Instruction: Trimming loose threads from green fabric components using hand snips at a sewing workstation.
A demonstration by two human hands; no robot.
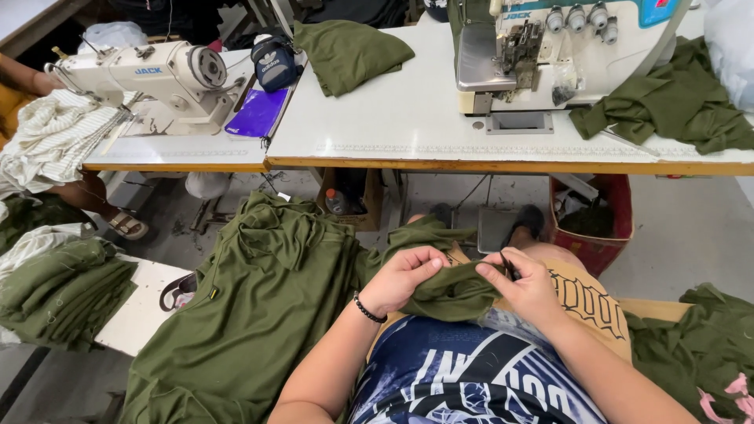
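White sewing tables point(393, 118) with wooden edges stand on grey floor point(683, 228).

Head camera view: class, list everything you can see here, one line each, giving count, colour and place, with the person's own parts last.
Sewing machine: one, cream, left table.
Overlock machine: one, white and grey, right table.
Folded cloth: one, olive, table top centre.
Loose cloth: one heap, olive, right of the overlock machine.
Purple sheet: one, beside the sewing machine.
Red bin: one, under the table.
Stacked cloth: one pile, olive, low bench at left.
Garment pile: one, olive, at the person's left.
Garment piece: one, olive, in both hands.
Left hand: grip on the piece, black bracelet.
Right hand: pinching the piece, small dark tool between fingers.
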